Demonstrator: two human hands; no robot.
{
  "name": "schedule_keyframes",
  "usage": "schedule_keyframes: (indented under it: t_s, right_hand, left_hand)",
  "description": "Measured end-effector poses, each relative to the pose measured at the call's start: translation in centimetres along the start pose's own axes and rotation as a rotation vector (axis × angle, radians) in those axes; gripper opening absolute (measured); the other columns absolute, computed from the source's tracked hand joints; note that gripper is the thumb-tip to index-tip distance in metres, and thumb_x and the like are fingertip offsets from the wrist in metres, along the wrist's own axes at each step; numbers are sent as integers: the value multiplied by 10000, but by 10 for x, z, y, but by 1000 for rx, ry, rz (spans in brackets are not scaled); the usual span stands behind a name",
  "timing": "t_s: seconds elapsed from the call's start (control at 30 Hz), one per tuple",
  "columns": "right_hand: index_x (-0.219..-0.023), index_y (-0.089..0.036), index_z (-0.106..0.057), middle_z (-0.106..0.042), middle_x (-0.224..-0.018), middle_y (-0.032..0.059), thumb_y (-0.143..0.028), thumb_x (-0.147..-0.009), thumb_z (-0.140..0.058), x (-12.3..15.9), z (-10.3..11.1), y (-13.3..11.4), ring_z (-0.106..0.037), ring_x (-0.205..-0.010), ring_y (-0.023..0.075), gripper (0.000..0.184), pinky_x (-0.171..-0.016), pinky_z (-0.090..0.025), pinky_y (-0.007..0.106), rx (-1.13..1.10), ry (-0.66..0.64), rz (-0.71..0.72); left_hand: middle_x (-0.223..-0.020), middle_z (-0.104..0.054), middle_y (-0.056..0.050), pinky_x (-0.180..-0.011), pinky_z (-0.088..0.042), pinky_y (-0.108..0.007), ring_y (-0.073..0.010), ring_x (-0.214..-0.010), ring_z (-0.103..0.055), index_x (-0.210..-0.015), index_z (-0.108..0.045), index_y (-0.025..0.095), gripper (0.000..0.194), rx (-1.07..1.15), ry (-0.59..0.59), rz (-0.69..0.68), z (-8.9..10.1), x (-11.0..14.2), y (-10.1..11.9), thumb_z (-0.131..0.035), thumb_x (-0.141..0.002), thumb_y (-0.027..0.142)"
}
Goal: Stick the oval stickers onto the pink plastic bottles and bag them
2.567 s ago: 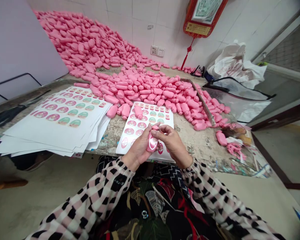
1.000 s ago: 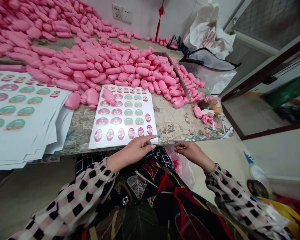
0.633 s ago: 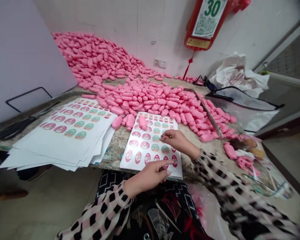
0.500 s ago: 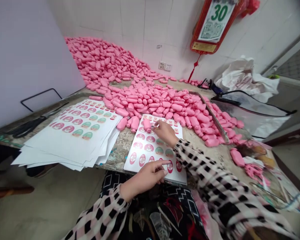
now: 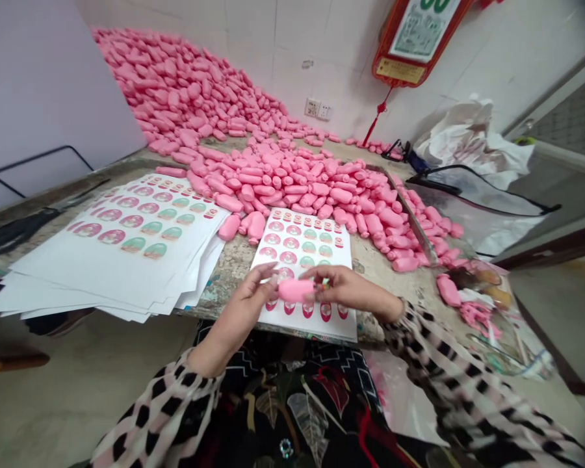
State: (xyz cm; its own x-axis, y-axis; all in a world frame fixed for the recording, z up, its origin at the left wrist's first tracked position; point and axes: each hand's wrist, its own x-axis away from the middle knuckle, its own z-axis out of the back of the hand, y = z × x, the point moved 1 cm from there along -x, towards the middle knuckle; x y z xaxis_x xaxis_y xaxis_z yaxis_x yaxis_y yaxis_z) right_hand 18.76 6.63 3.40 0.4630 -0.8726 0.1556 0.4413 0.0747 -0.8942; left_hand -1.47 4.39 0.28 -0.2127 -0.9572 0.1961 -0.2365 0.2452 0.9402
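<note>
Between my two hands a small pink plastic bottle (image 5: 295,290) lies sideways, just above a stack of sticker sheets (image 5: 273,320). My left hand (image 5: 244,302) has its fingers closed at the bottle's left end. At the other end, my right hand (image 5: 351,287) grips the bottle with thumb and fingers. A tiny yellow-green spot shows by the right fingertips, too small to name. Pink, red and green oval and arched stickers cover the sheets. Behind them spreads a large heap of pink bottles (image 5: 292,182).
To the left, a second stack of sticker sheets (image 5: 92,273) overhangs the table edge. A metal strip (image 5: 416,227) runs through the bottles on the right. Farther right lie a clear zip bag (image 5: 487,214) and a loose bottle (image 5: 448,290). Black cord (image 5: 19,234) sits far left.
The pink bottle has come from the sheet's far part toward me. My left hand, stretched out before, now closes on it together with my right hand. The view has tilted down.
</note>
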Motion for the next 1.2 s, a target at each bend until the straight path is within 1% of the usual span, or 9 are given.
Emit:
schedule_keyframes:
  t_s: [0.17, 0.23, 0.3, 0.43, 0.57, 0.67, 0.77, 0.9, 1.2]
  right_hand:
    - [-1041, -299, -642, -646, -933, -4, -257, -728, -653, 68, -14, -20, -573, -861, 162, 316, -785, -430, 305, 238, -133, 73]
    - [-1046, -301, -635, -639, -937, 1, -238, -729, -651, 80, -16, -21, -564, -867, 166, 323, -789, -427, 310, 241, -74, 79]
    - [-1104, -298, -598, -624, -968, 10, -273, -729, -656, 84, -13, -14, -561, -852, 164, 380, -752, -440, 300, 142, 20, 40]
    - [-1068, -252, -602, -618, -1005, 32, -385, -853, -479, 77, 11, 25, -566, -864, 164, 281, -751, -435, 302, 43, 362, -100]
    - [-889, -229, -652, -631, -909, 30, -363, -845, -485, 61, 30, 66, -560, -859, 185, 218, -745, -388, 305, 469, 658, -277]
    - [-913, -255, -642, -620, -915, 14, -354, -848, -478, 53, 32, 79, -555, -829, 170, 202, -687, -362, 279, 653, 688, -326]
    - [-914, -256, -631, -612, -900, 12, -357, -856, -463, 48, 31, 80, -548, -797, 157, 205, -652, -343, 263, 720, 688, -339]
    - [-905, -254, -624, -607, -900, 11, -369, -865, -449, 46, 32, 78, -550, -780, 152, 213, -616, -321, 258, 793, 640, -332]
    - [-880, -249, -634, -631, -891, 3, -359, -845, -494, 45, 44, 82, -566, -807, 152, 181, -636, -337, 257, 808, 540, -239]
  left_hand:
    - [-882, -645, -62, -774, -459, -312, -176, -822, -615, -1070, -613, 196, 328, -75, -834, 470, -33, 16, -9, -634, -753, 278]
    - [-821, -639, -61, -707, -468, -298, -156, -707, -616, -963, -632, 165, 245, -43, -978, 576, -42, 21, -17, -632, -749, 283]
    - [-774, -628, -54, -644, -463, -271, -136, -641, -598, -876, -615, 151, 193, -4, -955, 602, -47, 22, -23, -641, -731, 276]
    - [-656, -561, 12, -533, -410, -228, -105, -541, -530, -928, -549, 183, 273, -89, -644, 477, -51, 15, -26, -656, -706, 299]
    - [-719, -557, 9, -630, -417, -267, -141, -671, -532, -851, -568, 189, 233, -592, -453, 13, -60, 0, -18, -632, -719, 370]
    - [-860, -589, -26, -750, -416, -318, -190, -830, -550, -878, -606, 202, 174, -1030, -438, -345, -72, -13, -15, -530, -789, 330]
    - [-1075, -580, -67, -784, -422, -329, -212, -915, -570, -1003, -608, 213, 243, -1286, -487, -480, -84, -29, -17, -471, -813, 278]
    - [-1350, -436, -88, -796, -437, -351, -264, -1011, -572, -1184, -546, 239, 403, -1432, -546, -493, -93, -48, -23, -477, -813, 380]
    - [-1400, -395, -50, -836, -428, -324, -249, -1078, -544, -1201, -552, 268, 411, -1387, -697, -425, -89, -62, -25, -471, -805, 341]
